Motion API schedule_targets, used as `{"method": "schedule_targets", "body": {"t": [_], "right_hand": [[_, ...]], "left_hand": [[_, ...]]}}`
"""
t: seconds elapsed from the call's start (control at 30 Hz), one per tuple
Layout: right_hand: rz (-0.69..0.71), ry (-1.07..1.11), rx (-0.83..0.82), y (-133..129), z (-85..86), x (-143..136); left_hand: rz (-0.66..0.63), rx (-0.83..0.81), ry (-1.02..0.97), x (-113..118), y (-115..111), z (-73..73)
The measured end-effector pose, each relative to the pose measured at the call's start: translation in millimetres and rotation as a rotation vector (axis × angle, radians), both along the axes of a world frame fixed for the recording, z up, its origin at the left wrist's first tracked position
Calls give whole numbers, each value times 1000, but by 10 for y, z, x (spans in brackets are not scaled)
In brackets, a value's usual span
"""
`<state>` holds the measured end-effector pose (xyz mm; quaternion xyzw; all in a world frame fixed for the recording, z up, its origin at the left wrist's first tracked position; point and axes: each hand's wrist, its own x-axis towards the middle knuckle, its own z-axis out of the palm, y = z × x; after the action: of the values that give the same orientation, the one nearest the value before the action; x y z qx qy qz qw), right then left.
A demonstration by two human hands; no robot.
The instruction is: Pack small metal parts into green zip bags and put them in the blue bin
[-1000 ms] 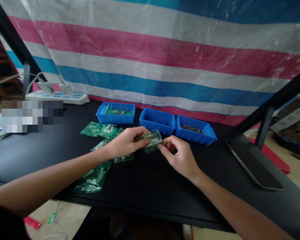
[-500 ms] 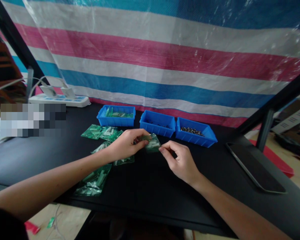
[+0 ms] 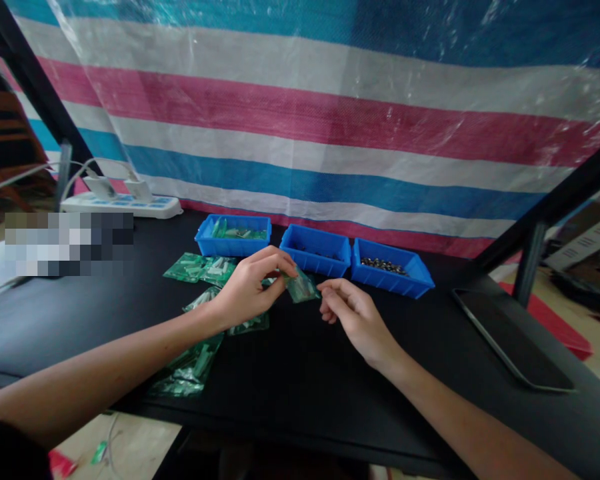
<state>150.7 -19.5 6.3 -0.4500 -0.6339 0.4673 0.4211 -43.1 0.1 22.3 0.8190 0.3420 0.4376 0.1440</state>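
Note:
Over the middle of the black table, a small green-tinted clear plastic bag [image 3: 303, 288] is held up with pale pieces faintly visible inside. My left hand [image 3: 253, 283] pinches its left side between thumb and fingers. At the bag's right corner, the fingertips of my right hand [image 3: 357, 315] are closed together on the edge. Several filled green bags lie left of and beneath my left forearm, among them one at the back [image 3: 185, 267] and a larger one near the front edge [image 3: 195, 367]. My forearm partly covers some of them.
Behind my hands stand three blue bins: the left bin [image 3: 233, 247] holds green bags, the middle bin [image 3: 313, 261] small dark parts, the right bin [image 3: 393, 283] metallic parts. A phone [image 3: 513, 340] lies right. A power strip [image 3: 125, 208] sits back left, before a striped tarp [image 3: 300, 120].
The bag has tilted, its right corner now lower and pointing at my right hand. My right fingers have curled closer together. The view has shifted slightly; the bins and the other bags stay put.

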Motion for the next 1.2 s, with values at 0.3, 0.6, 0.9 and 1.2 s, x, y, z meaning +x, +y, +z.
{"method": "schedule_targets", "body": {"t": [0.3, 0.6, 0.9, 1.2], "right_hand": [[147, 270, -191, -38, 40, -6], [0, 30, -38, -4, -7, -3], [-111, -248, 227, -39, 42, 25], [-87, -362, 299, -78, 25, 13]], "left_hand": [[-88, 119, 12, 22, -93, 25], [-70, -4, 9, 19, -66, 7], [-301, -963, -386, 91, -82, 29], [-226, -799, -166, 92, -70, 76]]}}
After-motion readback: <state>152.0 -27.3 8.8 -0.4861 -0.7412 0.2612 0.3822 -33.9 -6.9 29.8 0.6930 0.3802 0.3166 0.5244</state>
